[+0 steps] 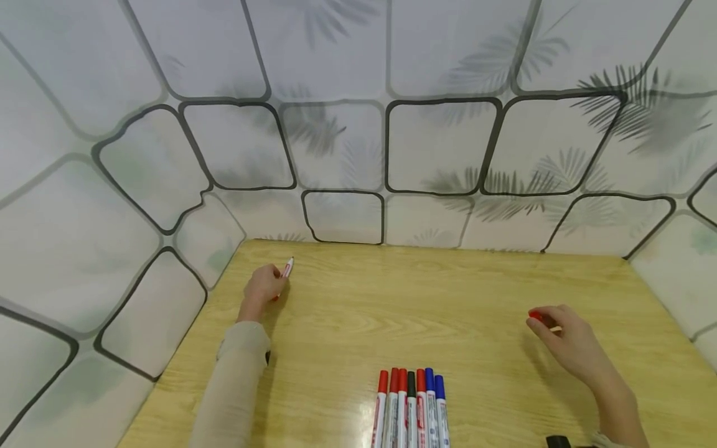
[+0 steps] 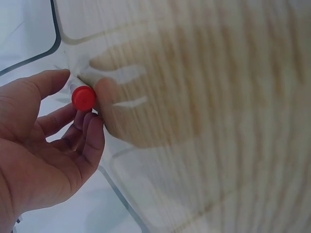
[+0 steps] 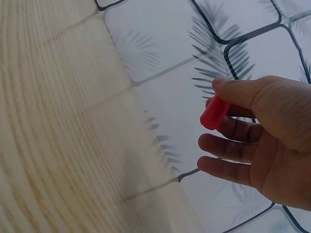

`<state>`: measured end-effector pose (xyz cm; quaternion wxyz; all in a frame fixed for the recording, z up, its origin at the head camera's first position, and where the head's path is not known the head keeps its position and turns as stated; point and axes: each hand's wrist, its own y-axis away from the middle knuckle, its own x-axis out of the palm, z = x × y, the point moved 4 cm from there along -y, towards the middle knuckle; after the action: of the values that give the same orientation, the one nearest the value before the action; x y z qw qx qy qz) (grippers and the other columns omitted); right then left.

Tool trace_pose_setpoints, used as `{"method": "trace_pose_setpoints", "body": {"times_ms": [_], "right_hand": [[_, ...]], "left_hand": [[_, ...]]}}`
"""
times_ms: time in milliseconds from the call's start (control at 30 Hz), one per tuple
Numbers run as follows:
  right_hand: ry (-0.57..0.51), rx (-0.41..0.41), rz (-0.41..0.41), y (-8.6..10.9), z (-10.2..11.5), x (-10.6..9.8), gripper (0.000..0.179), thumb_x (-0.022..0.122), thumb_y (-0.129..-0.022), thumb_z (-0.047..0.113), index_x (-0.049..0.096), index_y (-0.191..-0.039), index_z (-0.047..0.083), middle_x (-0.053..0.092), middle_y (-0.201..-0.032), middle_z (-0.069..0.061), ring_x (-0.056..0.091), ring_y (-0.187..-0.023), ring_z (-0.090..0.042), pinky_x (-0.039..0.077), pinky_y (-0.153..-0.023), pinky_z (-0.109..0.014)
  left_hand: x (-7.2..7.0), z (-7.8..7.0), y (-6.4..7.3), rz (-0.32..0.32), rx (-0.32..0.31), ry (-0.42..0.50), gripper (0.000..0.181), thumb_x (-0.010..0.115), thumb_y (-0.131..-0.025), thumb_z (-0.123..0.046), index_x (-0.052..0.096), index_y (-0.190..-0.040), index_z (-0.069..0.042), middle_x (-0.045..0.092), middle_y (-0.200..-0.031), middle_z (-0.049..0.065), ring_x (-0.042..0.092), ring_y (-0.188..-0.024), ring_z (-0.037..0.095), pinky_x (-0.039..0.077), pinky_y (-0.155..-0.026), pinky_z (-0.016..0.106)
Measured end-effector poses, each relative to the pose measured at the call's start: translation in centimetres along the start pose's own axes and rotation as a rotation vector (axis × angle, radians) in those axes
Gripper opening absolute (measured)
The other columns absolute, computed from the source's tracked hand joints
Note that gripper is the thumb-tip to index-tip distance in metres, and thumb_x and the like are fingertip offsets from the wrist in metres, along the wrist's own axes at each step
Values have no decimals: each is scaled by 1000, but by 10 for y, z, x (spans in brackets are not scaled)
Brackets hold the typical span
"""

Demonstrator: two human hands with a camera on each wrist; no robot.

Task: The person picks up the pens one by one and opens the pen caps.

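Red-ended marker (image 1: 288, 267) in my left hand (image 1: 263, 285), red cap (image 3: 215, 114) in my right hand (image 1: 571, 339).
The left curls loosely round the barrel near the far-left corner of the counter (image 1: 403, 298); the right pinches, lower fingers apart, above the counter. I'd favour a light grip, nib clear of the surface, fingertips off the cap's mouth.

Uncapped marker (image 1: 288, 267), red cap (image 3: 214, 115) apart

No text can be read: print on the capped marker pens (image 1: 412, 414) at bottom centre and the uncapped marker pen (image 1: 288, 267) left of centre is too small.
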<state>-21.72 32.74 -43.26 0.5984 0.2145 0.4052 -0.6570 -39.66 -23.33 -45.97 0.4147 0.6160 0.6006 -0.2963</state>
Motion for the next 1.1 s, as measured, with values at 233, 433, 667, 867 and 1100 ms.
{"method": "trace_pose_setpoints", "body": {"times_ms": [233,433,667,867,1100], "right_hand": [[7,29,27,2,-3,-3,26,63,-99,16,66,-114,-5,61,-103,-14,46,-84,13,50,-67,-18],[7,56,55,4,-7,-2,29,61,-100,19,65,-117,-5,61,-104,-13,47,-84,12,50,-67,-18],[-3,52,28,0,-8,-5,31,60,-101,20,64,-117,-5,64,-99,-10,51,-84,9,49,-66,-20],[6,106,60,-3,-9,-7,37,57,-102,27,63,-120,-5,70,-98,-10,58,-86,-3,47,-63,-25],[-7,103,66,0,-14,-9,35,58,-102,26,63,-119,-5,70,-97,-10,53,-83,7,47,-62,-25]], "left_hand": [[0,-7,2,8,22,-12,37,56,-91,-25,60,-114,3,66,-86,13,59,-72,25,43,-58,32],[0,-10,5,8,19,-28,35,58,-91,-25,61,-112,3,64,-76,9,59,-68,23,42,-56,32],[0,-13,0,12,32,-20,34,60,-88,-22,59,-108,6,63,-70,7,56,-60,19,40,-52,29],[2,-9,-7,18,23,-26,25,62,-86,-20,60,-97,3,60,-61,3,53,-53,16,39,-49,28],[2,-8,-5,7,13,-36,24,64,-86,-20,61,-95,2,59,-61,3,54,-55,17,40,-51,28]]}}
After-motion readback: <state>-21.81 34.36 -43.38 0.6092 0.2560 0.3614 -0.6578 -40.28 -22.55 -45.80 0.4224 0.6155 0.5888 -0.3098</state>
